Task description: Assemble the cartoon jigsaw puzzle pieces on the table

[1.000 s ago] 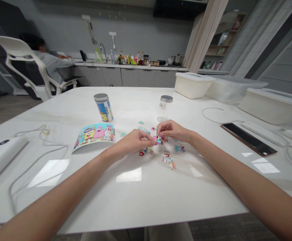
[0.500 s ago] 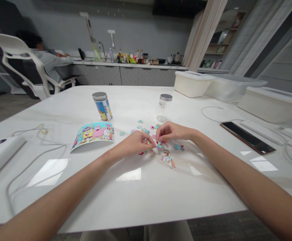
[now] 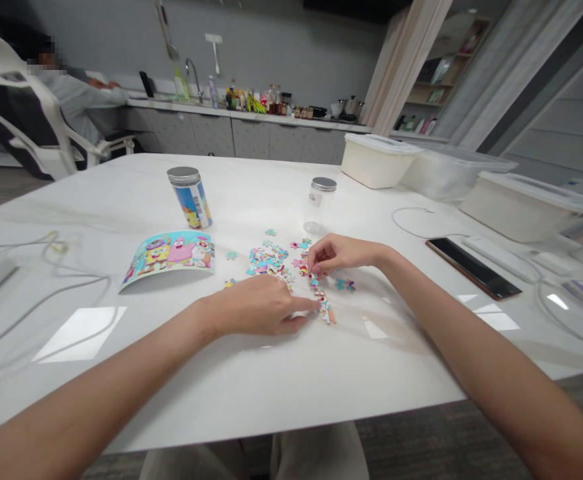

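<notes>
Small colourful jigsaw pieces [image 3: 267,261] lie in a loose heap on the white table [image 3: 251,373], with a short line of them [image 3: 323,308] to the right. My right hand [image 3: 339,255] is bunched at the fingertips over a jigsaw piece [image 3: 313,275]. My left hand [image 3: 256,305] rests low on the tabletop, fingers apart, its index finger reaching toward that line. A cartoon puzzle picture card [image 3: 169,259] lies left of the heap. Behind stand a printed cylindrical puzzle tin [image 3: 189,197] and a clear jar with a metal lid [image 3: 320,203].
A dark phone [image 3: 471,267], a white cable [image 3: 411,220] and lidded plastic tubs [image 3: 519,207] occupy the right side. A white cable [image 3: 46,280] lies at left. A seated person [image 3: 71,100] works at the far counter [image 3: 231,113].
My left hand has drawn back from my right and dropped to the tabletop. A larger heap of pieces now shows left of my hands, and the whole view has shifted.
</notes>
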`<state>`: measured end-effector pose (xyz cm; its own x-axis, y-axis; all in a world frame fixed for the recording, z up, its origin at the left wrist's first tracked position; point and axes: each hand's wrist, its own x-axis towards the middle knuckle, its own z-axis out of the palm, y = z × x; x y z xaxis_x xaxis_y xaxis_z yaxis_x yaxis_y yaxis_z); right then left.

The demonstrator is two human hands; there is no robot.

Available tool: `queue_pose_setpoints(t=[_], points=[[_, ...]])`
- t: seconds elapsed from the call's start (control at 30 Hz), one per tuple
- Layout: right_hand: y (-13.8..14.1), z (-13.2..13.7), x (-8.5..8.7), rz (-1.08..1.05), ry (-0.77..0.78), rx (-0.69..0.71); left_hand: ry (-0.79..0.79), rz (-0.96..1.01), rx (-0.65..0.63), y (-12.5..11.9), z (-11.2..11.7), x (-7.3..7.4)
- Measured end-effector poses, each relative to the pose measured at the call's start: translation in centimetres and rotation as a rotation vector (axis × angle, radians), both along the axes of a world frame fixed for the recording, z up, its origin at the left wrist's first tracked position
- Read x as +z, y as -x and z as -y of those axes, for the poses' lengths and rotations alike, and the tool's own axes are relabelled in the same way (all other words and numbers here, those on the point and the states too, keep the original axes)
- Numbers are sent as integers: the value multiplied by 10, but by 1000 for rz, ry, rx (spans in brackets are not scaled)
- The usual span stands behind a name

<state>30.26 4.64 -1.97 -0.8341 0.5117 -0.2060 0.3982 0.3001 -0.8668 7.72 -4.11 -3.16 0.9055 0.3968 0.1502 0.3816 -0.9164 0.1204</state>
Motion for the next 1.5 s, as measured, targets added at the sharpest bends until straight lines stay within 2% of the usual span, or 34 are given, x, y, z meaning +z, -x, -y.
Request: queue_pose_setpoints(t=[0.3, 0.53, 0.8, 1.23, 1.5], points=[[-3, -1, 3, 52, 27, 15, 62, 47, 63, -2, 1, -3], [-3, -1, 4, 108, -39, -7, -92, -104, 51, -5, 1, -1], [-3, 0, 5, 160, -70, -38, -209, -103, 16, -4, 1, -3], [0, 1, 5, 174, -100, -30, -233, -134, 29, -4, 1, -1], [1, 4, 12, 107, -69, -59, -232, -136, 23, -4, 2, -2]])
